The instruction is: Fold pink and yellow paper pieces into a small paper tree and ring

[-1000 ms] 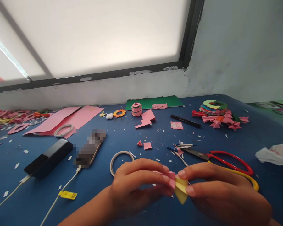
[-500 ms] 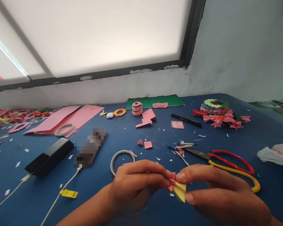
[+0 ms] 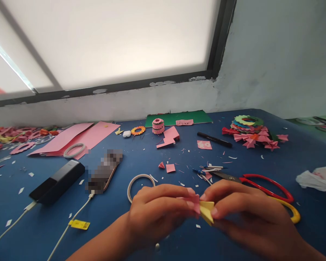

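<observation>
Low in the middle of the head view, my left hand (image 3: 160,214) pinches a folded pink paper piece (image 3: 195,203). Facing it, my right hand (image 3: 250,214) grips a folded yellow paper piece (image 3: 207,212) between thumb and fingers. The pink and yellow pieces touch, and the fingers hide parts of both. Behind my left hand lies a white tape roll (image 3: 129,186). Red-and-yellow-handled scissors (image 3: 266,180) lie behind my right hand, partly covered by it. A small pink square (image 3: 170,168) and a little pink folded piece (image 3: 161,165) rest beyond the hands.
Blue-tipped pens (image 3: 206,171) and paper scraps lie near the scissors. To the left are a black power bank (image 3: 57,181) and a cabled phone (image 3: 104,172). Pink sheets (image 3: 95,136), a black marker (image 3: 214,139) and stacked paper rings (image 3: 247,125) sit farther back.
My right hand has shifted slightly left and turned, covering more of the scissors. The yellow piece sits at a different angle, and more of the pink piece shows between the fingers.
</observation>
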Demonstrator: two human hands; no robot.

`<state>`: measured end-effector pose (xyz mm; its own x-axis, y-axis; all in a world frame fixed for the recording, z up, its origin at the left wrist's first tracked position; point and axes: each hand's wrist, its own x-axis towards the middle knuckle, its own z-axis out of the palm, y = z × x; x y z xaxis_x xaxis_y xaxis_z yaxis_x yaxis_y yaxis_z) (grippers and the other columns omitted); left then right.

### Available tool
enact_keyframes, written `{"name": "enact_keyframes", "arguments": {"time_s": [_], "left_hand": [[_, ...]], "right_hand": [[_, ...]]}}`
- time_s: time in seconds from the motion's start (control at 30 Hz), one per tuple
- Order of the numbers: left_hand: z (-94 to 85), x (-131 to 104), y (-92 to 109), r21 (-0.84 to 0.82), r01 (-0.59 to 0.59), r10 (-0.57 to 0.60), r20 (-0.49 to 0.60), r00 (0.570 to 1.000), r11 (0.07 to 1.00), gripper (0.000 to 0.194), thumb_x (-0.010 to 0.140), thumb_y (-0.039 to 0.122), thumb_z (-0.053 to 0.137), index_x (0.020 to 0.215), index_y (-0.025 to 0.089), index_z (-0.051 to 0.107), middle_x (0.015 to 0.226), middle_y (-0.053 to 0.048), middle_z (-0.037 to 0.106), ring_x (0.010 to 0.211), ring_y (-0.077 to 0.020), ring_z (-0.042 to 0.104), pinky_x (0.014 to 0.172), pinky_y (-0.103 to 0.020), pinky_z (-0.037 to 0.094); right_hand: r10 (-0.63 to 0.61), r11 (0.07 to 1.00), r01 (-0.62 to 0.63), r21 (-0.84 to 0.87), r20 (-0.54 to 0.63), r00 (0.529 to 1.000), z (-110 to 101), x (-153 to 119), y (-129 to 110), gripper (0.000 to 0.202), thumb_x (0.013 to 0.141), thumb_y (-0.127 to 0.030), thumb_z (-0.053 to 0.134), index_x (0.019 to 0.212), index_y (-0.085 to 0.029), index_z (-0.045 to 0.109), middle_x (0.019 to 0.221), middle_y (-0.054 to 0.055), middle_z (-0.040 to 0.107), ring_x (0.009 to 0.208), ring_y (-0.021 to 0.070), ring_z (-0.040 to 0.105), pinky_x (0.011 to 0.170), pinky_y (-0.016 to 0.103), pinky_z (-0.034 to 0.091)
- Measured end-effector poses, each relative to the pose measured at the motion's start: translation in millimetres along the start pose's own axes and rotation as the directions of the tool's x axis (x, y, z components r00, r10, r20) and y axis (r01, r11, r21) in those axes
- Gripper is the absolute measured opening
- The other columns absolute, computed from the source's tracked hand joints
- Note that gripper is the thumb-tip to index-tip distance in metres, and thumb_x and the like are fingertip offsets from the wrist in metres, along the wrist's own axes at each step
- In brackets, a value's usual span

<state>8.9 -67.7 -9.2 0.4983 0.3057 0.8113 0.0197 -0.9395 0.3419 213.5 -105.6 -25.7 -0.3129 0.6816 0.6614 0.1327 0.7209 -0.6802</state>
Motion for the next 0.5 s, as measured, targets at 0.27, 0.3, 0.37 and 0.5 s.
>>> {"name": "enact_keyframes", "arguments": {"time_s": [0.27, 0.3, 0.37, 0.5], "left_hand": [[0.1, -5, -8, 0.01, -0.015, 0.014, 0.08, 0.997, 1.0, 0.007, 0.084, 0.01, 0.063, 0.086, 0.005, 0.068, 0.089, -0.016, 0.072, 0.077, -0.0153, 0.073, 0.074, -0.018, 0.059], [-0.2, -6, -9, 0.026, -0.023, 0.021, 0.079, 0.997, 0.999, 0.007, 0.085, 0.01, 0.063, 0.086, 0.005, 0.068, 0.088, -0.015, 0.072, 0.077, -0.0148, 0.072, 0.074, -0.018, 0.059], [0.0, -8, -10, 0.065, -0.043, 0.037, 0.089, 0.995, 0.997, 0.009, 0.088, 0.009, 0.058, 0.086, 0.006, 0.066, 0.087, -0.013, 0.071, 0.077, -0.0134, 0.072, 0.074, -0.017, 0.058], [2.5, -15, -10, 0.129, -0.068, 0.057, 0.085, 0.995, 0.989, 0.022, 0.095, 0.011, 0.043, 0.085, 0.009, 0.062, 0.085, -0.01, 0.069, 0.068, -0.0102, 0.069, 0.064, -0.015, 0.058]], "right_hand": [[-0.012, 0.993, 0.007, 0.115, 0.04, 0.999, -1, 3, 3, 0.022, 0.079, -0.001, 0.064, 0.087, -0.022, 0.067, 0.089, 0.001, 0.068, 0.077, 0.01, 0.068, 0.072, 0.017, 0.056], [0.002, 0.989, -0.007, 0.145, 0.034, 0.999, 0, 3, 4, 0.021, 0.08, -0.002, 0.064, 0.086, -0.022, 0.067, 0.087, 0.001, 0.068, 0.075, 0.0099, 0.068, 0.07, 0.017, 0.056], [0.022, 0.98, -0.028, 0.195, 0.029, 0.999, 2, 4, 5, 0.018, 0.082, -0.004, 0.064, 0.084, -0.022, 0.068, 0.085, 0.001, 0.068, 0.074, 0.0096, 0.068, 0.067, 0.016, 0.056], [0.018, 0.967, -0.027, 0.252, 0.039, 0.999, 7, 3, 6, 0.014, 0.085, -0.011, 0.063, 0.083, -0.023, 0.069, 0.084, 0.001, 0.07, 0.074, 0.0104, 0.068, 0.066, 0.016, 0.056]]}}
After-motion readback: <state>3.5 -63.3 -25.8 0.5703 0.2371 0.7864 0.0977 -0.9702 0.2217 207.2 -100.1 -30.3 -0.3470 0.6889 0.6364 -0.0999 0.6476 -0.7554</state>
